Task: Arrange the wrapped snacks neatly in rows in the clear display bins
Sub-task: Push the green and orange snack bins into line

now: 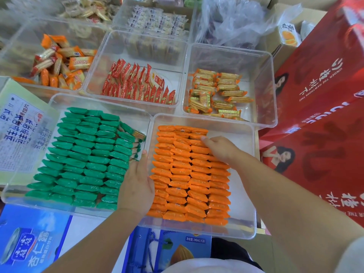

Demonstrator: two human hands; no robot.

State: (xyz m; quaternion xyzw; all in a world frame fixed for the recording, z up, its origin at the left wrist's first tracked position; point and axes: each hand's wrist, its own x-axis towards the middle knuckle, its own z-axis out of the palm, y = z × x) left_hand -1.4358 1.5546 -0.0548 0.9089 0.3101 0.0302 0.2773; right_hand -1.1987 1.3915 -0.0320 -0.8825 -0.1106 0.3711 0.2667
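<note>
Head view: on the outer side of the left grip [136, 186], green wrapped snacks [84, 154] lay in tight rows, filling the left display bin [137, 117]. The left grip, fingers straight and holding nothing, rested along the wall where that bin met the right display bin [242, 203], against the edge of the orange wrapped snacks [189, 174] rowed between the two grips. The right grip [222, 148] lay flat-fingered on the far rows, pressing rather than clutching, with bare bin floor beyond it and red cartons [315, 95] further right.

The packets looked light, their film slick and crinkly, the contents probably brittle. Nudging whole rows with flat fingers, or lifting one packet by its long sides, seemed safer than squeezing.

Packets under both grips were hidden, as was any lower layer. Wrapper print was unreadable, and the farther bins [137, 34] blurred toward the top edge.
</note>
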